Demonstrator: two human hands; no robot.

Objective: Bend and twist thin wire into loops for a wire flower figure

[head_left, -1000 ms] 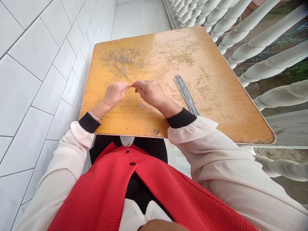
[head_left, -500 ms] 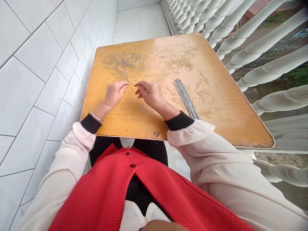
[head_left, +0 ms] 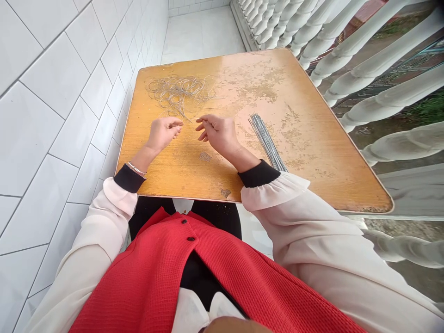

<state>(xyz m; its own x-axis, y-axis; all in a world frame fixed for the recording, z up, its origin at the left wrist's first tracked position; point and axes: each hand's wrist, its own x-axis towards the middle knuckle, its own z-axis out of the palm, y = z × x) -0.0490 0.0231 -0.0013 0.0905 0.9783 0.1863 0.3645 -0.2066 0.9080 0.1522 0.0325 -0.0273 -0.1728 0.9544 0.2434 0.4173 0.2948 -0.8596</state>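
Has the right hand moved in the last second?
Yes: judged against the worn patch, the right hand has shifted slightly right, opening a gap from the left hand.

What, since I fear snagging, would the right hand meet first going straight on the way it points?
Probably the tangled wire on the table: the right hand points toward its near edge. The left hand lies just beside that line, though depth is unclear.

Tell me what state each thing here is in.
Worn orange wooden table, surface scuffed, patchy.
Thin silver wire heap, tangled, loose, at the table's far left.
Bundle of straight grey metal rods, lying flat, gathered, not in either hand.
Left hand, fingertips pinched, over the table.
Right hand, thumb and forefinger pinched; any strand held too thin to see.
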